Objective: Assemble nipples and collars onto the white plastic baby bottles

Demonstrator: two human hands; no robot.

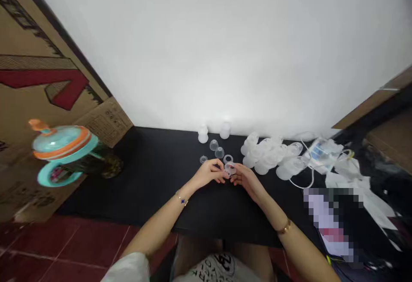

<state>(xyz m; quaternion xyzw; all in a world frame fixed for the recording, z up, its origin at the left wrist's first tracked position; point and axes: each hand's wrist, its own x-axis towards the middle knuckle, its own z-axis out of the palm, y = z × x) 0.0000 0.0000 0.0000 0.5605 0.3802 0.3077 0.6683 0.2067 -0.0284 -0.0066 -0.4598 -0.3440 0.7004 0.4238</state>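
Note:
My left hand (207, 173) and my right hand (247, 179) meet over the black table (154, 174). Between their fingertips is a small translucent round piece (230, 168) with a ring-like rim; its exact kind is too small to make out. Both hands are closed on it, fingers bent. Just behind it lies a whitish ring (228, 159). Another small ring (203, 159) rests left of my left fingers. Two clear domed caps, a rear one (214, 145) and a nearer one (219, 152), sit beyond my hands.
Two translucent small bottles, left (203, 134) and right (225, 131), stand by the white wall (212, 59). To the right are piled bottles (267, 155), a white cable (302, 186) and crumpled plastic (322, 153). A lidded turquoise-orange cup (64, 144) and cardboard (106, 119) are left.

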